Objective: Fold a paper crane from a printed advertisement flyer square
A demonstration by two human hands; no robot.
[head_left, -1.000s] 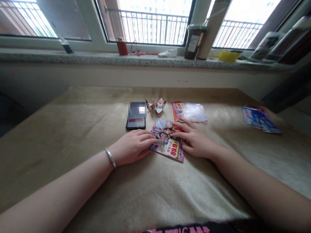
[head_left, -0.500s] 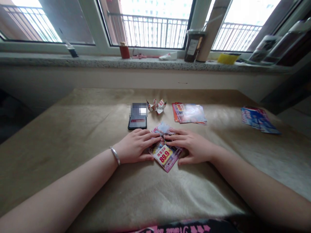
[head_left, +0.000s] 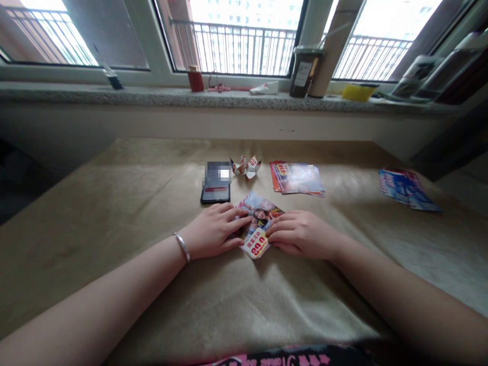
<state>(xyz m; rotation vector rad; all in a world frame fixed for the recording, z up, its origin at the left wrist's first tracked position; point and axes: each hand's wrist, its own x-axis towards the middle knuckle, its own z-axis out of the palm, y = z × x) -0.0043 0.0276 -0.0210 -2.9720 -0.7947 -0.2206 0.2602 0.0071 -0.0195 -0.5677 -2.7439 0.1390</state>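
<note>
A small colourful printed flyer [head_left: 258,219] lies on the tan cloth-covered table [head_left: 114,203] just in front of me, turned like a diamond. My left hand [head_left: 213,231], with a silver bracelet on the wrist, rests flat on its left side, fingers stretched out. My right hand [head_left: 299,235] lies on its right side with the fingers curled over the paper's edge, pressing it down. Only the middle of the flyer shows between the two hands.
A dark phone [head_left: 216,184] lies just beyond my left hand. A folded paper figure [head_left: 246,166] and a stack of flyers [head_left: 296,178] sit further back; more flyers [head_left: 407,189] lie at the right. The windowsill [head_left: 152,96] holds a red cup, jars and bottles.
The flyer has been turned on the table under both hands. My right hand has slid nearer and its fingers have curled over the paper's right side.
</note>
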